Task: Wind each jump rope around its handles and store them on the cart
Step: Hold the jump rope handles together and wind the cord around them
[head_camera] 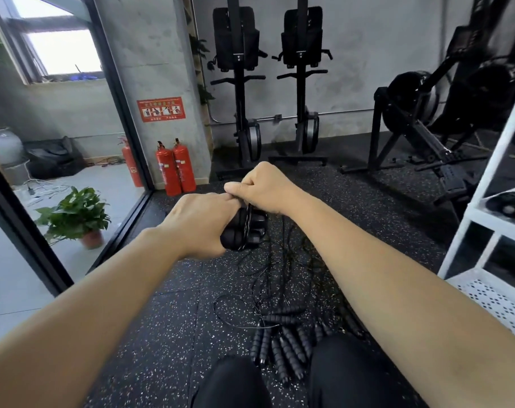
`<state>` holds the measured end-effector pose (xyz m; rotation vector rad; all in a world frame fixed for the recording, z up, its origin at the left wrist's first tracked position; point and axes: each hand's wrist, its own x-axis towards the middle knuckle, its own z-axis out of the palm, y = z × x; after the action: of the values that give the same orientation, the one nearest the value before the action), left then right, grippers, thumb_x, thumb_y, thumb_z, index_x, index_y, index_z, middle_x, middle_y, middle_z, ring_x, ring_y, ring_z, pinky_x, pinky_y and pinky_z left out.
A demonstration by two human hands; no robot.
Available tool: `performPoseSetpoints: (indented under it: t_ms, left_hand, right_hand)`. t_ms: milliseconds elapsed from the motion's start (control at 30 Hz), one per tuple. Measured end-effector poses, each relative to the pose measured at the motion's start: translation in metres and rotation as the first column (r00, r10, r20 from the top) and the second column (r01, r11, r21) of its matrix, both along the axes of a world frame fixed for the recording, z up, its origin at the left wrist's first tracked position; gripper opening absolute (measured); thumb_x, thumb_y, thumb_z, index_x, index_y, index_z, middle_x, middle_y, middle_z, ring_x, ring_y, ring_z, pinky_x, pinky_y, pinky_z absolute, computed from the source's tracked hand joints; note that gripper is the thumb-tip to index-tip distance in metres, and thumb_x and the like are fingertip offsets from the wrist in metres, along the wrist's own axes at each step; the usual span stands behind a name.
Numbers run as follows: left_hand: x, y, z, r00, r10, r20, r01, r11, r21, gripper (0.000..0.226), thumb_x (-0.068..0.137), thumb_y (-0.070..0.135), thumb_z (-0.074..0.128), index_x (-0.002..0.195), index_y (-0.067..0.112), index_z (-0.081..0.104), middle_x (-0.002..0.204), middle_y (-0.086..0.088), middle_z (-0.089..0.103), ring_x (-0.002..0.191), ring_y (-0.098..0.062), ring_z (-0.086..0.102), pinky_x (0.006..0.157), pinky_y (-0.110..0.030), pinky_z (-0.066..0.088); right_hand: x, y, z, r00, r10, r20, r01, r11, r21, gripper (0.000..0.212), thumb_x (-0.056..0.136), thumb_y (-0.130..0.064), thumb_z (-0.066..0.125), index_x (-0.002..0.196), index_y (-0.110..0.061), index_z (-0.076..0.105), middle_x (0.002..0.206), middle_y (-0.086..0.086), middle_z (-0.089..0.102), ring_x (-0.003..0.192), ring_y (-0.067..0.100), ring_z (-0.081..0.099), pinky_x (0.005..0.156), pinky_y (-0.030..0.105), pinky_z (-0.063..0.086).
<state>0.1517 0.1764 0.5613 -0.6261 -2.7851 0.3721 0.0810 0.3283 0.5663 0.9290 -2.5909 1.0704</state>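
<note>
Handles (254, 228): clasped in fingers of left hand (203, 222).
Rope (248, 214): pinched in clenched fingers of right hand (266, 187), above left fingertips.

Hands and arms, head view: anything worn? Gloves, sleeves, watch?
Left hand and right hand are bare: no gloves, rings or watch visible. Left forearm and right forearm bare to the frame edge, no sleeve in view. Black trousers on the legs.

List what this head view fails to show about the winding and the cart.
Head view throughout.
Handles: mostly covered by the left hand; wound turns uncountable.
Right hand: curled fingers hide its grip on the rope.
Cart: cut off by the right edge; the dark bundle on its shelf is blurred.
Floor ropes: partly behind knees; number unclear.
</note>
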Motion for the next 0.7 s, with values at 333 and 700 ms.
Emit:
performPoseSetpoints:
  t_ms: [333,700]
  left_hand:
    - [0.015,0.007,-0.002,0.982,0.031,0.188,-0.132,0.822,0.554,0.044,0.052,0.043,0.07,0.089,0.027,0.053,0.081,0.01,0.062,0.079,-0.016,0.061,0.073,-0.035,0.051]
    - [-0.007,-0.009,-0.015,0.877,0.301,0.375,-0.481,0.554,0.679,0.049,0.041,0.037,0.072,0.084,0.02,0.056,0.076,0.004,0.065,0.072,-0.02,0.064,0.067,-0.033,0.052]
  right_hand:
    - [0.002,-0.003,-0.054,0.752,0.265,0.603,0.211,0.77,-0.602,0.035,0.096,-0.026,0.051,0.062,-0.021,0.06,0.062,0.0,0.045,0.06,0.015,0.04,0.058,0.027,0.026]
    - [0.045,-0.021,-0.08,0.913,0.141,0.382,0.158,0.742,-0.652,0.032,0.088,-0.021,0.057,0.056,-0.022,0.057,0.054,-0.006,0.046,0.05,0.009,0.036,0.053,0.029,0.028]
